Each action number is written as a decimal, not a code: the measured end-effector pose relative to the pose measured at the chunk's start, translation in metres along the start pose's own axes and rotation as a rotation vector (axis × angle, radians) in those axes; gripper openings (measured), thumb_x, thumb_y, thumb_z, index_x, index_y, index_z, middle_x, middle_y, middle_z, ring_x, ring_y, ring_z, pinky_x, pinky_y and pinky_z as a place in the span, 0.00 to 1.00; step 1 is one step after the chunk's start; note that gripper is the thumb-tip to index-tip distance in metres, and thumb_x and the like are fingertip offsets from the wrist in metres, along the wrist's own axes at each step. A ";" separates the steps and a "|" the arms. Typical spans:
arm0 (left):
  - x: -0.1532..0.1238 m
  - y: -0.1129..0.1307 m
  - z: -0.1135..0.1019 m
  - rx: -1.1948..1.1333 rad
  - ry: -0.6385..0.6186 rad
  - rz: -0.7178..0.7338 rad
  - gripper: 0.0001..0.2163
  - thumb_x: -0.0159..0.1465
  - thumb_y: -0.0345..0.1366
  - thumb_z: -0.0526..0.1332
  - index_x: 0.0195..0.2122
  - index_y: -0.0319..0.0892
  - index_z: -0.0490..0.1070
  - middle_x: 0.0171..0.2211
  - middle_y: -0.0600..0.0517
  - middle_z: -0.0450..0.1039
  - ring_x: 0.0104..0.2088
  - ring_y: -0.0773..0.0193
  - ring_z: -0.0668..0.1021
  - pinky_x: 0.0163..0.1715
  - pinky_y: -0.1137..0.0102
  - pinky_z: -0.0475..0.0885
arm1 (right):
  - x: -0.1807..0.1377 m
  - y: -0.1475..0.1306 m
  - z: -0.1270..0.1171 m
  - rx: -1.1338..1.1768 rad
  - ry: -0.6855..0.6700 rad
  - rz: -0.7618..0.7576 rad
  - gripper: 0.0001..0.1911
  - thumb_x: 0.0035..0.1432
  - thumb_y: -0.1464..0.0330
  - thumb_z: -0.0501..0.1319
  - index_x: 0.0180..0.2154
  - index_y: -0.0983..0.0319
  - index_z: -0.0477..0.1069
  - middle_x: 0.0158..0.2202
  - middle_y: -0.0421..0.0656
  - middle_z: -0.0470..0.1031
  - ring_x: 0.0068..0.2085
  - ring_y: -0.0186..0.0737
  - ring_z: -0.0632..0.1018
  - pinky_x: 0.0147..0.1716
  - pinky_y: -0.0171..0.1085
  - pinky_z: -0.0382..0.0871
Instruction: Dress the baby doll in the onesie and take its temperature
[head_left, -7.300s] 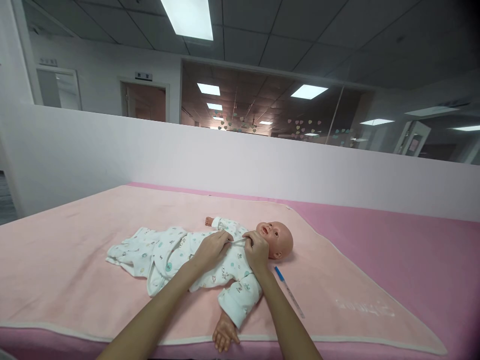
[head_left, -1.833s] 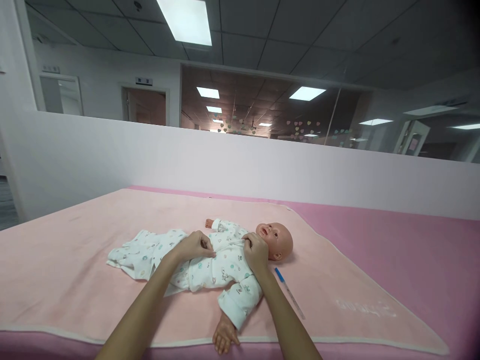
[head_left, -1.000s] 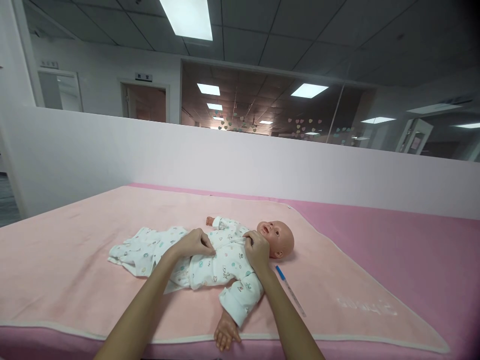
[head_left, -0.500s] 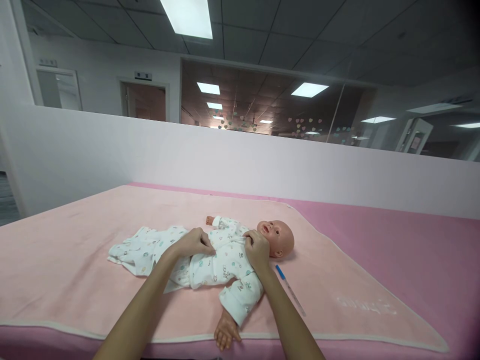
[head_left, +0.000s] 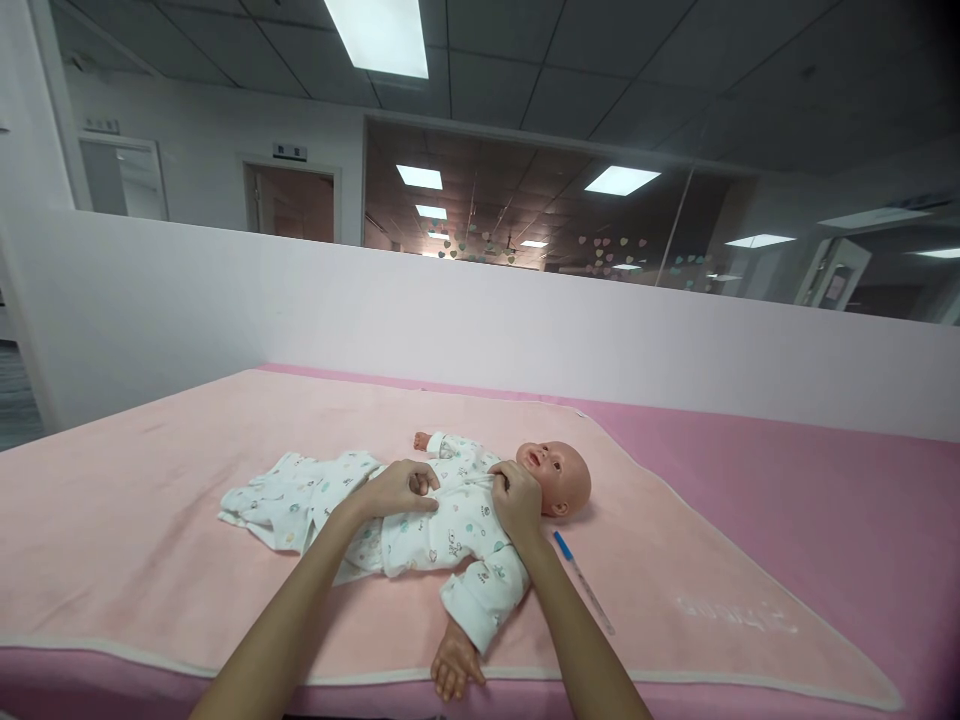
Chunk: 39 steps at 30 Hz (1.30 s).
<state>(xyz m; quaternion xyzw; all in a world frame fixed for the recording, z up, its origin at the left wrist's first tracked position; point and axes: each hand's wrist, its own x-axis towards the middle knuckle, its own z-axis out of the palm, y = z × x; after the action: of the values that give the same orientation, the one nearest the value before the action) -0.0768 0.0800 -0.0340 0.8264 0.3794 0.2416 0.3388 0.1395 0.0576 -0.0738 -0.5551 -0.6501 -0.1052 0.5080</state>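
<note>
Near blanket (head_left: 660, 560) front edge, baby doll (head_left: 566, 480) printed top (head_left: 450, 535) pinched by right hand (head_left: 517, 502); left hand (head_left: 397, 489) half-open, seemingly empty; tension best kept even.

I can't read any text for certain from here. White lettering (head_left: 739, 614) on the pale pink blanket (head_left: 660, 550), near its right-hand corner, is too faint for me to make out. The sign (head_left: 290, 152) above the doorway (head_left: 300, 207) is too small for me, and the plate (head_left: 101, 126) over the opening (head_left: 105, 180) further left is blurred.
</note>
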 end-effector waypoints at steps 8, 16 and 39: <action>-0.001 0.002 -0.001 0.058 0.004 -0.002 0.12 0.48 0.42 0.60 0.25 0.38 0.74 0.20 0.53 0.68 0.22 0.70 0.65 0.21 0.75 0.55 | 0.000 -0.001 -0.001 0.010 0.001 0.004 0.13 0.47 0.77 0.47 0.22 0.62 0.68 0.24 0.40 0.71 0.29 0.34 0.70 0.29 0.32 0.59; -0.002 0.000 -0.003 0.104 0.010 0.015 0.13 0.50 0.41 0.56 0.25 0.38 0.76 0.21 0.52 0.71 0.20 0.72 0.61 0.19 0.74 0.53 | 0.001 -0.001 -0.001 0.008 0.011 -0.006 0.13 0.47 0.77 0.47 0.23 0.62 0.68 0.24 0.40 0.72 0.28 0.34 0.70 0.30 0.31 0.59; -0.004 0.003 -0.004 0.058 -0.020 0.015 0.12 0.48 0.44 0.61 0.26 0.40 0.76 0.22 0.52 0.74 0.23 0.68 0.68 0.20 0.74 0.56 | 0.000 -0.001 -0.001 -0.004 0.000 0.002 0.13 0.47 0.78 0.47 0.23 0.62 0.69 0.24 0.41 0.72 0.29 0.35 0.71 0.30 0.32 0.59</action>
<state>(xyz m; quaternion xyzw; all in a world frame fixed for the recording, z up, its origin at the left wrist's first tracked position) -0.0806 0.0771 -0.0298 0.8411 0.3767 0.2244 0.3166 0.1391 0.0566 -0.0724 -0.5568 -0.6492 -0.1059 0.5072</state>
